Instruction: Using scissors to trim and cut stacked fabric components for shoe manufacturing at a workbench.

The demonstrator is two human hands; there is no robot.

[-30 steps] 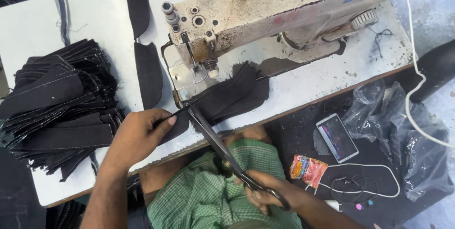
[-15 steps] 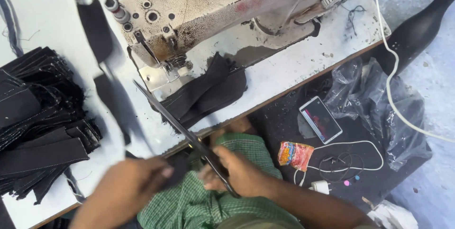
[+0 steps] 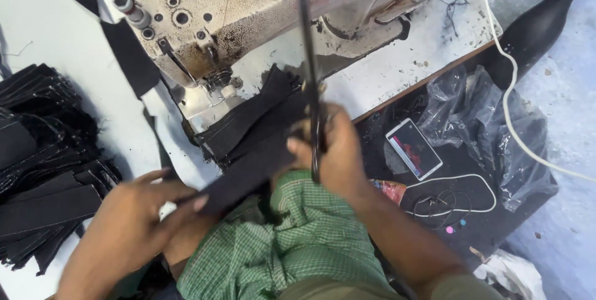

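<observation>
Black cloth is filling the bench, and the person is working one strip of it just in front of the worn sewing machine [image 3: 261, 21]. Their right hand [image 3: 332, 151] is clenching around the handles of a long pair of scissors [image 3: 308, 70], whose blades are pointing straight up past the knuckles and over the machine's arm. Their left hand [image 3: 133, 213] is pinching the near end of the black fabric strip [image 3: 248, 151], thumb over and fingers under as far as the blur is letting me see. From those fingertips the strip is running up and away to the machine's foot, its far end lying folded on the white table [image 3: 397, 70].

I am judging the strip to be light and limp: it is sagging between the two hands, so taking it at the end and keeping it taut looks the sound way to hold it.

Beyond the left hand's knuckles a stack of black cut pieces [image 3: 43, 163] is sitting. Past the right wrist a phone [image 3: 414, 149] is lying on dark plastic, with a white cable [image 3: 515, 114] trailing nearby.
</observation>
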